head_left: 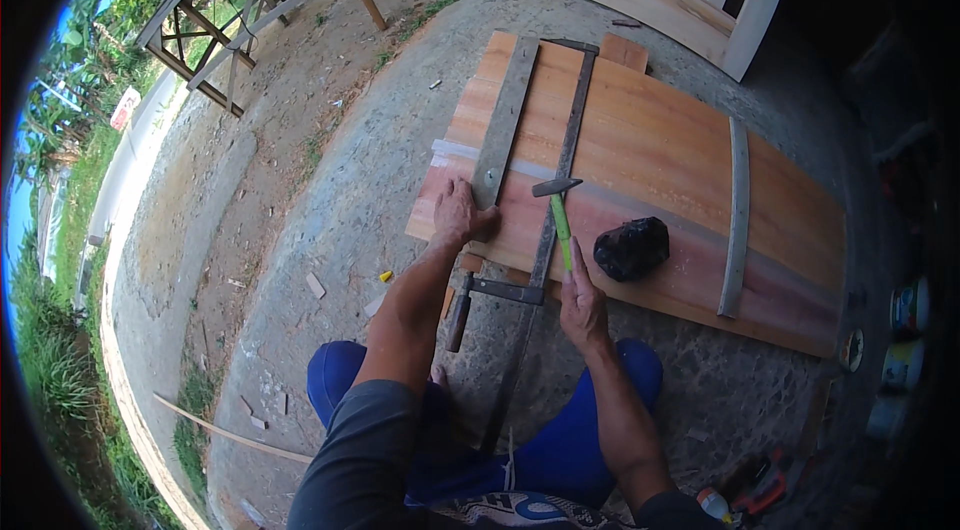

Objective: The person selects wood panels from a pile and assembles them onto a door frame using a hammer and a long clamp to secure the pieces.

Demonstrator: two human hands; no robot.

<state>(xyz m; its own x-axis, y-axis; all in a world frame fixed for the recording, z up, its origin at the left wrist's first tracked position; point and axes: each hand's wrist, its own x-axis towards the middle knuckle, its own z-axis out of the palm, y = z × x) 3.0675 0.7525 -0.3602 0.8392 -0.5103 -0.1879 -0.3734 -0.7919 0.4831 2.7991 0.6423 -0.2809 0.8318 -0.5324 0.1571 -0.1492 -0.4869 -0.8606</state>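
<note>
Gripping the green handle of a small hammer, the right hand is clenched around its lower end, with the metal head raised toward twelve o'clock, just above the long metal bar clamp. That clamp runs from the far edge of the glued wooden panel down toward six o'clock, between the person's knees (blue trousers). The left hand lies at nine o'clock from the hammer, fingers spread and pressed flat on the panel's near left edge, grasping nothing, touching a flat grey metal bar. A black lump rests on the panel at three o'clock from the hammer. Farther toward three o'clock a curved grey strip crosses the boards. The panel sits on a concrete floor.
</note>
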